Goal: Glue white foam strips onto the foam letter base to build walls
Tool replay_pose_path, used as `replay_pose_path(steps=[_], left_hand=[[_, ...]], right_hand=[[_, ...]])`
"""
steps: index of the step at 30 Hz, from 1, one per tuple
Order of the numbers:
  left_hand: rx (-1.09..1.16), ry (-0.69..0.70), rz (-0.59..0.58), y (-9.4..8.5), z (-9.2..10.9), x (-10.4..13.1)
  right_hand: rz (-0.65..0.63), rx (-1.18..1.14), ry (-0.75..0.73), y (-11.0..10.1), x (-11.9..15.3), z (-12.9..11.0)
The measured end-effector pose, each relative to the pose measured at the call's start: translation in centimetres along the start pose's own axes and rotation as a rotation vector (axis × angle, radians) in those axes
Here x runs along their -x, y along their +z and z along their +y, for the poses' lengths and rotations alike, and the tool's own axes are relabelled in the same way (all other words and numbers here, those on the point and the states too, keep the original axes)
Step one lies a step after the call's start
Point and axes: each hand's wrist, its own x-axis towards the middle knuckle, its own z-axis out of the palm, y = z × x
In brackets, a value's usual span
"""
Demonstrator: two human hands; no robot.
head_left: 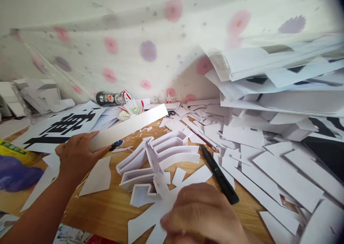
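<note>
1. On the wooden tabletop (113,208), the left hand (76,156) closes around the near end of a long white strip (129,126), fingers wrapped over its edge; the strip slants up and away toward the right, clear of the table at its far end.
2. Right hand (204,215), low in the foreground and blurred, rests on a flat white offcut (161,210); whether its fingers pinch anything cannot be told.
3. Judged from the grip, the strip handles best when supported nearer its middle, since a long thin piece held at one end tends to sag or kink; bringing it down level beside the letter form guards against creasing.
4. White letter form (158,158), built of upright strip walls on flat shapes, lies between the two hands, just right of the strip's held end.
5. Black utility knife (219,174) lies just right of the letter form, with a thin red pencil (200,137) beyond it.
6. Loose white offcuts (282,165) crowd the right side; a printed sheet with a black character (64,127) lies far left.
</note>
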Motion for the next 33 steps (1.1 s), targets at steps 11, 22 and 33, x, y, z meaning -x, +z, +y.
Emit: replay_pose_path(steps=[11,22,33], left_hand=[[0.312,0.296,0.363,-12.2,8.7,7.9],[0.804,0.444,-0.024,-16.5,17.4,12.8],[0.962,0.428,-0.223,-14.2,14.4,12.2]], right_hand=[[0.182,0.741,-0.104,-0.6,1.4,-4.9],[-0.142,0.862,0.154,-3.9,9.0,-5.6],[-0.175,0.901,0.169,-9.2,10.1,-4.2]])
